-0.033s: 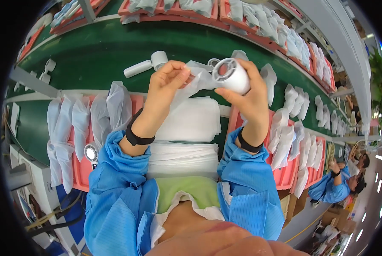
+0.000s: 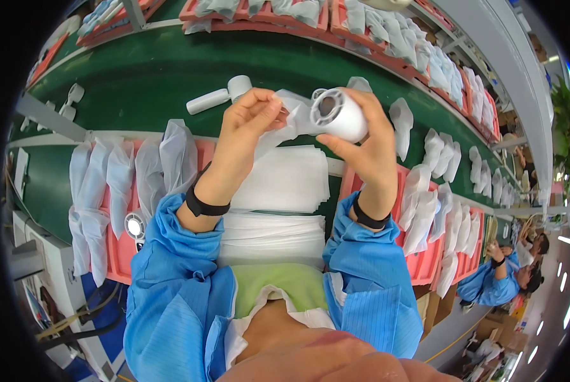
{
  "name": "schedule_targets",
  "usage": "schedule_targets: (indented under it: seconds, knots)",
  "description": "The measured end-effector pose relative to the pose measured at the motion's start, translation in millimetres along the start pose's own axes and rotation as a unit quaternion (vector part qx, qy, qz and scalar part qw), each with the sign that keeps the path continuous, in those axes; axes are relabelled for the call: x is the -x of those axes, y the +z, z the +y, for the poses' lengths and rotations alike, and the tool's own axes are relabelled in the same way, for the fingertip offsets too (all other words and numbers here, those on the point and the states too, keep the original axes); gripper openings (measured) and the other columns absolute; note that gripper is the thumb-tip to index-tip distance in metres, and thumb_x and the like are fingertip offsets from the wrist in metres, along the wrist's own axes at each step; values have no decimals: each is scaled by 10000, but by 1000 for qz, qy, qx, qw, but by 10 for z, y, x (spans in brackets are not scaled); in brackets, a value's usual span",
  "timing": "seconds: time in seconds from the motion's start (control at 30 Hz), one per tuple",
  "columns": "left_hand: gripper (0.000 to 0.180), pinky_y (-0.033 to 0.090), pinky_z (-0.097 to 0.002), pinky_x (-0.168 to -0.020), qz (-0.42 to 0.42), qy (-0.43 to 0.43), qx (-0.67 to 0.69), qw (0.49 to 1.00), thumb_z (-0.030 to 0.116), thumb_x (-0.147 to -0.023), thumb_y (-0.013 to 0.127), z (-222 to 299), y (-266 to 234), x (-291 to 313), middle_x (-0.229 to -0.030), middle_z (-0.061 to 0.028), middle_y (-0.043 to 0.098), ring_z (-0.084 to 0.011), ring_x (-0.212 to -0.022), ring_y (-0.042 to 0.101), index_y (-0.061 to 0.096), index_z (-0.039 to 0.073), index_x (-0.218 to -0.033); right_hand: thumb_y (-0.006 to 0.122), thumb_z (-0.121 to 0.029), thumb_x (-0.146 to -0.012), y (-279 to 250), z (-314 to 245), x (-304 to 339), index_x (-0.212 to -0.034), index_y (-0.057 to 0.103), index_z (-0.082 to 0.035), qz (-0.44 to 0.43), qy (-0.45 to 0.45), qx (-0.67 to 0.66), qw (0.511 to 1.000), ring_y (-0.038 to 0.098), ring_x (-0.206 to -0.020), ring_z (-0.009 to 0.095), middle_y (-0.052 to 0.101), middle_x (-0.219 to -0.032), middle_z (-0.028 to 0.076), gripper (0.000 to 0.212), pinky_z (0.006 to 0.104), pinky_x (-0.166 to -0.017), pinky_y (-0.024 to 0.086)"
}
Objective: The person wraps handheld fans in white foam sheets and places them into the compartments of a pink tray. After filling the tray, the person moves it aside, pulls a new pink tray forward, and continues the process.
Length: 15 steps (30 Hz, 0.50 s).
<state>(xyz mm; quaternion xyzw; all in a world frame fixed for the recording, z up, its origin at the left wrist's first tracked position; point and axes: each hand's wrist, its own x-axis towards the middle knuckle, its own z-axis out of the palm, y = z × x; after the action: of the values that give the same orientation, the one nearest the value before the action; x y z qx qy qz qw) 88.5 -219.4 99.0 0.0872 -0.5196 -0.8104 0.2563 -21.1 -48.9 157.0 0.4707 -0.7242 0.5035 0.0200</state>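
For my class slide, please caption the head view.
Left hand pinches a translucent bag; right hand holds a white cylindrical device.

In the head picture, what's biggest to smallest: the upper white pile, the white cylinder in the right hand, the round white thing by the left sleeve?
1. Upper white pile
2. White cylinder in the right hand
3. Round white thing by the left sleeve, partly hidden

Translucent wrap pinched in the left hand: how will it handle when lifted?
Likely floppy: the translucent wrap bends and creases beside the left hand. Probably light, since it looks thin. Might catch on the white device in the right hand, whose slotted rim appears close to it.
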Motion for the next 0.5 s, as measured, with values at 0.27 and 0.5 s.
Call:
schedule_targets:
  seconds: [0.27,0.5]
  knots:
    - [168,407,-242,-831,-20,-18,135,991,173,-931,607,195,-55,103,-943,-14,644,-77,-885,549,636,21,-996,842,-9,-531,402,-105,-50,-1262,592,-67,-53,-95,61,992,590,-981,254,541,-1164,123,775,321,-815,497]
    - [188,399,-247,-851,-27,68,-47,996,195,-947,591,185,-8,132,-933,3,616,-77,-912,535,633,21,-1005,856,-8,-501,439,-71,-87,-1233,612,-62,-19,-62,35,997,595,-982,257,576,-1123,119,773,332,-829,495]
